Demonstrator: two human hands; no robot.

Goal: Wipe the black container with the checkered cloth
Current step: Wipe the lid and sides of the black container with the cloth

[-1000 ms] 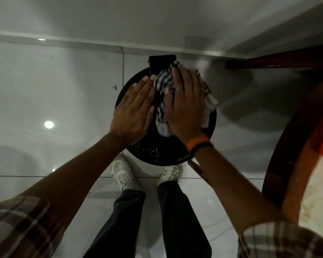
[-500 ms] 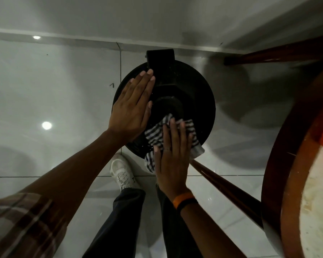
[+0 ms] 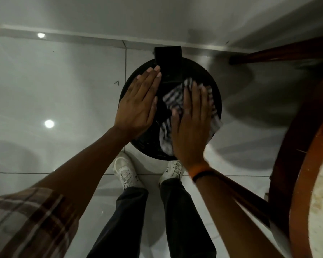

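Observation:
A round black container (image 3: 196, 71) stands on the floor below me, seen from straight above, with a black hinge block at its far rim. My left hand (image 3: 138, 103) lies flat on the left part of its lid, fingers together and pointing away. My right hand (image 3: 190, 120) lies flat on the checkered cloth (image 3: 172, 98) and presses it onto the right and middle of the lid. The cloth is black and white, crumpled, and sticks out past my fingers on both sides. An orange and a black band circle my right wrist.
White glossy floor tiles (image 3: 63, 90) surround the container, and a wall base runs along the far side. A round wooden table (image 3: 295, 164) with dark legs fills the right edge. My white shoes (image 3: 126, 171) stand just behind the container.
My right hand slid the cloth from the far rim down to the near rim, then back up onto the middle and right of the lid. The left hand stayed put.

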